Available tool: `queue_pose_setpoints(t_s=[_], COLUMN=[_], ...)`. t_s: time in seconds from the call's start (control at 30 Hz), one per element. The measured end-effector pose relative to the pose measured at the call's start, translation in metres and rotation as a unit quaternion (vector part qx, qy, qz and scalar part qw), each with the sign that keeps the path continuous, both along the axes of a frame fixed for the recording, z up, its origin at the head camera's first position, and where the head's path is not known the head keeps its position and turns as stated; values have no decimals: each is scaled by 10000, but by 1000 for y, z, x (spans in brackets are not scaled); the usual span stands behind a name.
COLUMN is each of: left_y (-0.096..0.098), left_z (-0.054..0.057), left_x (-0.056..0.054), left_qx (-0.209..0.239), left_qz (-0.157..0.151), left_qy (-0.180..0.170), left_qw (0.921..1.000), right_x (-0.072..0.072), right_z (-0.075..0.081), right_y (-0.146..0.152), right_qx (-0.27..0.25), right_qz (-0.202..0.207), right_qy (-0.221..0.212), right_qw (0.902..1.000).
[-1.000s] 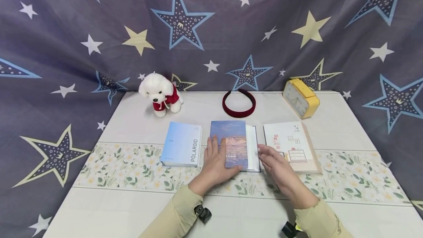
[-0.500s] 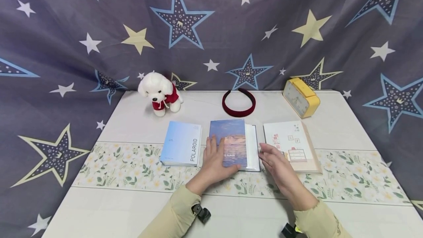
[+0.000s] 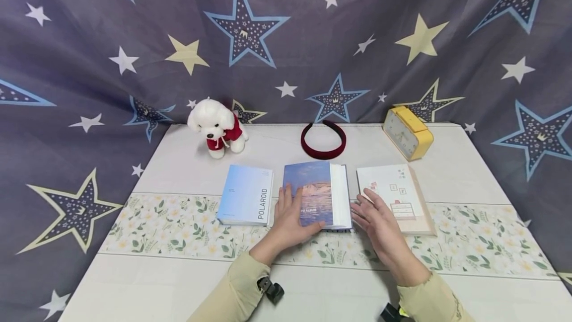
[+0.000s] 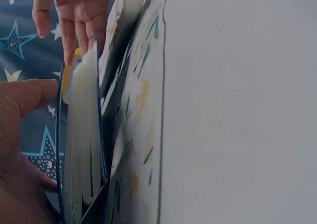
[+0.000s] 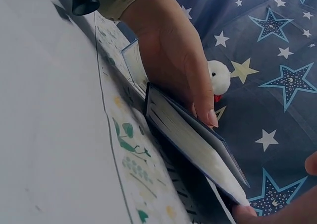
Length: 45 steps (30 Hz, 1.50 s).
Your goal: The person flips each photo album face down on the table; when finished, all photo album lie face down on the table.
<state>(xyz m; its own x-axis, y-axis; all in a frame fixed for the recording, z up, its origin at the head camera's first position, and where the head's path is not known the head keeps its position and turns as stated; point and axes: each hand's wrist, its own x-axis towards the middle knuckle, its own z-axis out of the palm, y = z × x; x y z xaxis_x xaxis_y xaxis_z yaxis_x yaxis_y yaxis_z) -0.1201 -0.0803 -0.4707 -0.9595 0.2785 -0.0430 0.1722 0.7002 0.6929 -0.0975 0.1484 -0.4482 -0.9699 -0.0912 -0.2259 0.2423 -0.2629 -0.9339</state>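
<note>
A photo album [image 3: 315,183] with a sea-and-cliff cover lies at the middle of the table, its pages showing at the right side. My left hand [image 3: 289,222] rests on its cover, fingers spread and fairly straight, thumb near the lower edge. In the left wrist view the page block [image 4: 81,135] stands between the two covers. Beside the album's right edge is my right hand [image 3: 380,227], palm turned inward, fingers loosely extended. One right fingertip [image 5: 242,211] appears to meet the album's edge in the right wrist view. Under the left palm, part of the cover is hidden.
A blue POLAROID album [image 3: 246,195] lies to the left, and a white-and-beige album [image 3: 406,188] to the right, partly behind my right hand. Along the back stand a white plush dog [image 3: 214,118], a dark red headband [image 3: 323,154] and a yellow clock [image 3: 417,138].
My right hand has opened out and drawn slightly right from the album's edge. The page block now sits higher against the back cover. My left hand has stayed on the cover, shifting slightly left.
</note>
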Motion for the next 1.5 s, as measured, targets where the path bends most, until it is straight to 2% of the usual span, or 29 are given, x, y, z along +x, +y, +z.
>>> queue_pose_setpoints(t_s=[0.13,0.27,0.47,0.63,0.73,0.87,1.07,1.17,1.37,1.5], left_y=[0,1,4,8,9,10,13,14,15,15], left_z=[-2,-3,-5,-4,-2,1,6,11,18,22], left_x=[1,2,2,2,2,2,2,2,1,-1], left_qx=[62,274,837,1340,1545,1819,2177,2343,2758,3029], left_qz=[33,49,40,-32,27,149,117,101,-28,-198], left_qy=[1,-15,-379,-623,-783,-950,-1105,-1291,-1595,-1691], left_qw=[10000,9996,9958,9890,9849,9786,9697,9635,9479,9377], right_x=[-1,-3,-3,-1,1,2,3,4,3,3], right_z=[1,1,3,1,0,2,3,2,2,3], right_y=[1,4,6,2,0,-3,-7,-9,-13,-17], right_qx=[4,14,36,63,33,75,556,709,661,1071], right_qz=[22,171,517,1045,1241,1423,1577,1681,1994,2018], right_qy=[-120,-46,202,727,1013,1190,1500,1784,2343,2489], right_qw=[9999,9998,9985,9918,9871,9826,9744,9669,9492,9412])
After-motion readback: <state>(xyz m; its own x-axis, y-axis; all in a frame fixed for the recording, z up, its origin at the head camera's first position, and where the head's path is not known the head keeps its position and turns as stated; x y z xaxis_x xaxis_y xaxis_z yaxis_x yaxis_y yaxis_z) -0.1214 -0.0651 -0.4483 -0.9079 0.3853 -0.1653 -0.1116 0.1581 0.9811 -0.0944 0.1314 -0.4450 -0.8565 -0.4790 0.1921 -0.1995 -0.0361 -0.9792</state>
